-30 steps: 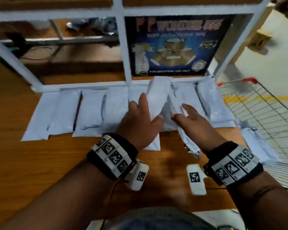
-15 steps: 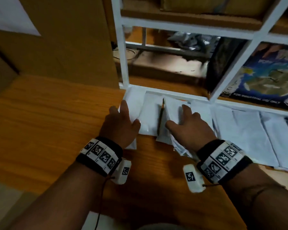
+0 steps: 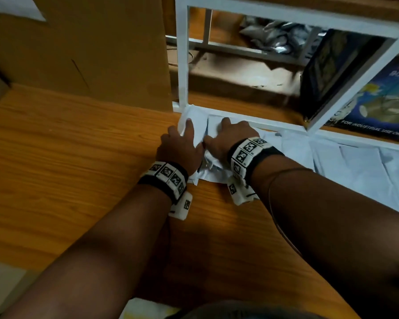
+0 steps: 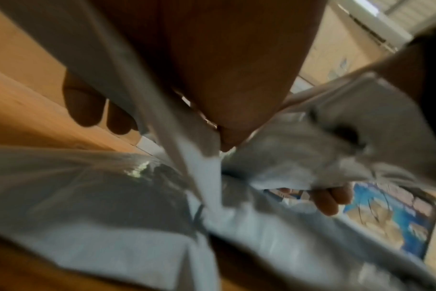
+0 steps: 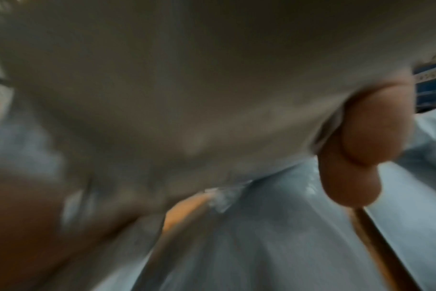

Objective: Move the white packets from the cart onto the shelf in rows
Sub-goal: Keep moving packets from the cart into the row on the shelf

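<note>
White packets [image 3: 355, 166] lie side by side in a row on the wooden shelf [image 3: 78, 157], along the white frame rail. Both hands are at the row's left end. My left hand [image 3: 180, 148] holds one white packet [image 3: 195, 120] at the foot of the white upright; the left wrist view shows its fingers [image 4: 82, 106] curled round the packet's edge [image 4: 107, 49]. My right hand [image 3: 228, 137] grips a small crumpled stack of packets [image 3: 214, 171], with fingers [image 5: 376, 137] wrapped round the stack's edge [image 5: 162, 88]. The cart is out of view.
A white metal upright [image 3: 182, 65] stands just beyond the hands. A big cardboard box [image 3: 90, 42] closes the shelf's left back. A blue printed tape box [image 3: 378, 100] leans behind the rail at right, and silver bags [image 3: 274, 35] lie deeper in.
Both hands have slid left along the row to its left end, carrying their packets with them. The head view swung left, so the cart dropped out of sight.
</note>
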The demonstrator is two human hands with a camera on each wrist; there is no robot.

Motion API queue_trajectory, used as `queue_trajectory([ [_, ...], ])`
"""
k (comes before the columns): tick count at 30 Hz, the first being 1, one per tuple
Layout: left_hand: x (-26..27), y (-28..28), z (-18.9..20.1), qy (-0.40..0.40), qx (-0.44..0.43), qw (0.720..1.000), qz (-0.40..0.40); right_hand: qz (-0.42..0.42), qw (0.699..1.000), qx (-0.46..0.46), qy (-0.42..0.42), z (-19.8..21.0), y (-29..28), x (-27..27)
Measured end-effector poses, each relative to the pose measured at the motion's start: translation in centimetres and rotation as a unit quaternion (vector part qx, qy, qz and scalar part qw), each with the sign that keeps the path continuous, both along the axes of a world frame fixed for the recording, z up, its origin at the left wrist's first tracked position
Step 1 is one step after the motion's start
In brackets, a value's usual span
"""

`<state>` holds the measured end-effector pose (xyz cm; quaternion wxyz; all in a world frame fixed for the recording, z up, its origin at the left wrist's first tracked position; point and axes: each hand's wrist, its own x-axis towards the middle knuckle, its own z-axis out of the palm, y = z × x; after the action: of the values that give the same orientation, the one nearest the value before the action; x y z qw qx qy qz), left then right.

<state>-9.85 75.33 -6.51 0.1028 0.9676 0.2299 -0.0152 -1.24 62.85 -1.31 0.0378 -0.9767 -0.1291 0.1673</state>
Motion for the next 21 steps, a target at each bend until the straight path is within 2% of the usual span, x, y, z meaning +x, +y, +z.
queue_trajectory([
  [3,0.4,-0.1,-0.8,0.031,0.049,0.998,-0.029,0.009,1.0,-0.026,0.004,-2.2,-0.1,0.7],
  [6,0.4,0.2,-1.5,0.077,0.044,0.996,-0.031,0.035,0.998,-0.041,-0.012,-3.5,-0.7,0.6],
  [9,0.1,0.4,-1.3,0.089,0.054,0.993,-0.047,0.046,0.997,-0.059,-0.024,-3.5,-0.7,0.5],
  [12,-0.2,0.1,-0.1,0.099,0.065,0.992,-0.051,0.054,0.996,-0.073,-0.02,-2.1,-0.8,1.0],
  [16,-1.3,-1.0,2.9,0.088,0.053,0.992,-0.07,0.027,0.999,-0.022,-0.022,0.4,-2.7,0.4],
  [21,-2.2,-3.5,6.9,0.035,0.092,0.976,-0.192,0.013,1.0,0.02,-0.007,2.5,-7.0,-1.7],
])
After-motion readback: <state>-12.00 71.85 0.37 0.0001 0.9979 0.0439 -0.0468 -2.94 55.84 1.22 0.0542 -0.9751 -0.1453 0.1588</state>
